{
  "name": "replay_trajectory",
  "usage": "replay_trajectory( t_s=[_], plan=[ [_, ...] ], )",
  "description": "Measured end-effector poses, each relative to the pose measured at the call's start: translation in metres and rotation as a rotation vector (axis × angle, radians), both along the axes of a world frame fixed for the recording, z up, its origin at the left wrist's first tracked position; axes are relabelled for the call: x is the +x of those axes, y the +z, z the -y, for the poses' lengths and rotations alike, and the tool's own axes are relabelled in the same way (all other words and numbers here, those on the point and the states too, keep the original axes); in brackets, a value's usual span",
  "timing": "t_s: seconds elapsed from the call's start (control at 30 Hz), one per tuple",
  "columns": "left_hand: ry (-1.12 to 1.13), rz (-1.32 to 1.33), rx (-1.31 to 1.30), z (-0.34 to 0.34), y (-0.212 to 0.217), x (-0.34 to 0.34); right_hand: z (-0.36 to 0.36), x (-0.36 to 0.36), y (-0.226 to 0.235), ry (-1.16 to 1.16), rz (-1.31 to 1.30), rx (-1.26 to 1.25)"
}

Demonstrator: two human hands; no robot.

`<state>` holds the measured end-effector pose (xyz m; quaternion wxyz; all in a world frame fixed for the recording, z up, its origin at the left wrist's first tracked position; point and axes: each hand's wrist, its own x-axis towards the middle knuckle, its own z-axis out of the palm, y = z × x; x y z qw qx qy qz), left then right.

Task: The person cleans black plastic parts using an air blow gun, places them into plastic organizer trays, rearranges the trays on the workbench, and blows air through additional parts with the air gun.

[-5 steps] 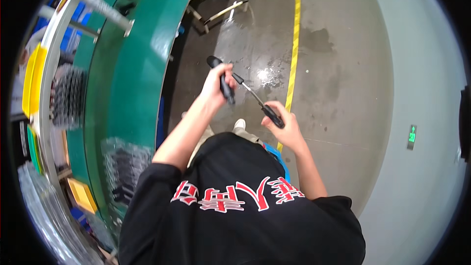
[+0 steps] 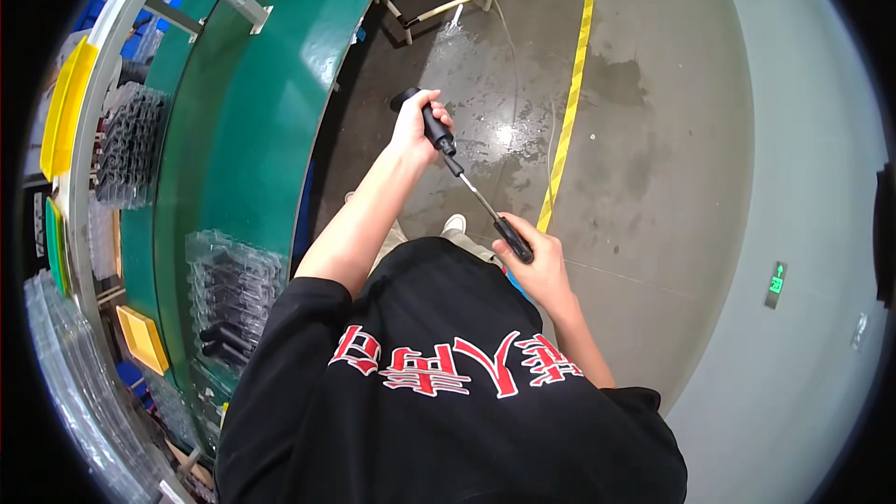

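Observation:
My left hand [image 2: 411, 133] is closed around a black, rounded, handle-like part [image 2: 437, 133], whose narrower end points down toward my right hand. In my right hand [image 2: 544, 268] I grip a screwdriver-like tool [image 2: 482, 199] by its black handle. Its bare metal shaft slants up and left to a black sleeve-like tip, which meets or nearly meets the narrow end of the part; contact cannot be made out. Both things are held in the air in front of my body, beyond the bench's edge.
A green workbench [image 2: 257, 121] runs along my left, with clear plastic trays [image 2: 238, 285] of black parts on it. Yellow bins [image 2: 143, 338] hang by a metal frame. A pipe frame [image 2: 450, 9] stands on the wet-looking floor, left of a yellow line [image 2: 574, 84]. A grey wall is at right.
The tool's tip and the black part's lower end have come into line and closer together. My left hand has turned the part, and my right hand sits slightly lower in view.

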<state>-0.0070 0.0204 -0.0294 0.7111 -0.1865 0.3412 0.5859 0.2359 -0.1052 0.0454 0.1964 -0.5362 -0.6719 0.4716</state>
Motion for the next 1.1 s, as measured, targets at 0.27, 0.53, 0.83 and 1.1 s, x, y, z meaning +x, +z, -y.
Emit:
replay_trajectory(
  t_s=[0.27, 0.53, 0.83, 1.1],
  plan=[
    [0.059, 0.022, 0.021, 0.017, -0.004, -0.004, 0.019, -0.005, -0.005, -0.041, -0.001, 0.086],
    [0.076, -0.049, 0.011, 0.010, 0.008, 0.009, 0.023, -0.010, -0.004, -0.116, 0.051, 0.095],
    [-0.016, -0.113, 0.061, 0.002, -0.022, 0.002, 0.023, -0.008, -0.003, -0.158, 0.050, 0.096],
    [-0.499, -1.088, 0.102, 0.054, -0.022, -0.008, 0.022, -0.004, -0.009, -0.155, 0.158, -0.007]
  ],
)
